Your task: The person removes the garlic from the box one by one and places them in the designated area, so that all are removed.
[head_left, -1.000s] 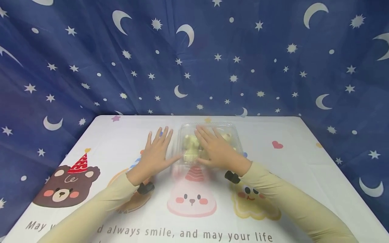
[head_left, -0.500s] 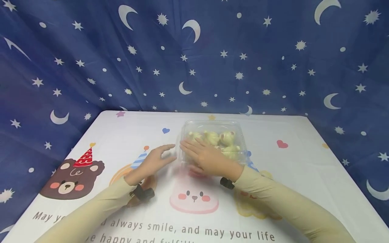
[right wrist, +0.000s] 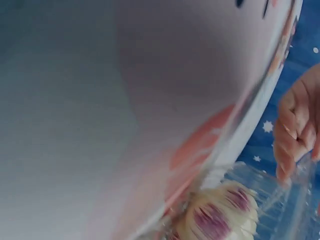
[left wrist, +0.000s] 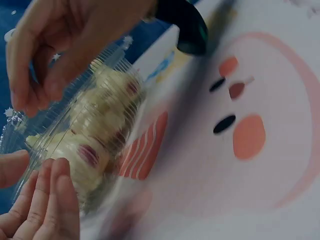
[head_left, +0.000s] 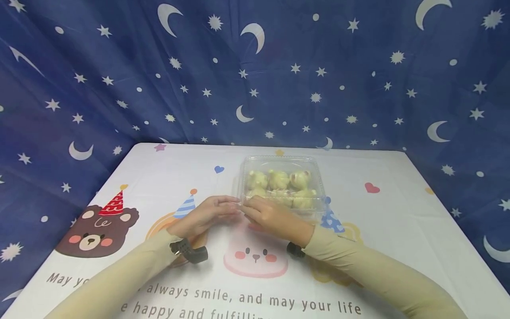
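A clear plastic clamshell box (head_left: 282,160) lies on the table, lid down, with several pale yellow bear-shaped pieces (head_left: 300,179) inside. Purple patches show on some pieces (left wrist: 87,155) in the left wrist view. My left hand (head_left: 207,215) is at the box's front left corner, its fingers fairly straight and thumb apart. Bent loosely downward, the fingers of my right hand (head_left: 275,217) meet the same corner from the right. In the left wrist view the right hand (left wrist: 65,50) shows gaps between its fingers. Fingertip contact with the thin rim is hard to make out.
A white tablecloth (head_left: 398,248) printed with cartoon animals and lettering covers the table. Behind it hangs a dark blue curtain (head_left: 279,40) with moons and stars. Black wrist cameras (head_left: 193,252) are strapped under both sleeves.
My right hand has slid from the lid's top to the front left corner, uncovering the bear pieces. My left hand has come down and turned inward to that corner. The box stays put.
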Tool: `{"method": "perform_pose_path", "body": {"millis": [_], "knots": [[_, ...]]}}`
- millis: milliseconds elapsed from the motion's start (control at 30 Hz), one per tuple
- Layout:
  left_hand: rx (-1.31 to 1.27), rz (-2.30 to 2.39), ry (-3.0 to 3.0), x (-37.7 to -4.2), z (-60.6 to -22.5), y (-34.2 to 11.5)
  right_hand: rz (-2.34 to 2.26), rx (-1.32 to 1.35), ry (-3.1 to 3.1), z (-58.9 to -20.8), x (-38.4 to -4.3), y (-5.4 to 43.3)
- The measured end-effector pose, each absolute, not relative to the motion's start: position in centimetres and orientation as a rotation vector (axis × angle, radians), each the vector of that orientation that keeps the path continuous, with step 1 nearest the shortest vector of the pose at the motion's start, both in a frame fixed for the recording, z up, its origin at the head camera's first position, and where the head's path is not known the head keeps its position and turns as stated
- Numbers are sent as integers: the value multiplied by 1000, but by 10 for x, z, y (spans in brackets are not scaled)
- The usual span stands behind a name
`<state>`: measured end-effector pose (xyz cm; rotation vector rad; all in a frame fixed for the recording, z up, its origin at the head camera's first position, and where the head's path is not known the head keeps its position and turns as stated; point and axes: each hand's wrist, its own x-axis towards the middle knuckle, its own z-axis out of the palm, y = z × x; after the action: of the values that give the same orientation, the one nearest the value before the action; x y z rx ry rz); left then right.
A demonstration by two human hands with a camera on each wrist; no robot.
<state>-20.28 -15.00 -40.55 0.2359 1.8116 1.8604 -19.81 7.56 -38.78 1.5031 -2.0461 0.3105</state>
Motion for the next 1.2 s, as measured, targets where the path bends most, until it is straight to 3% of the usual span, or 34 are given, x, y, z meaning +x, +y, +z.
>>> {"method": "perform_pose_path", "body": {"millis": [1200], "knots": [[163, 2100, 1656, -200, -425, -121, -159, 1389, -1925, -397, -206, 67]]}}
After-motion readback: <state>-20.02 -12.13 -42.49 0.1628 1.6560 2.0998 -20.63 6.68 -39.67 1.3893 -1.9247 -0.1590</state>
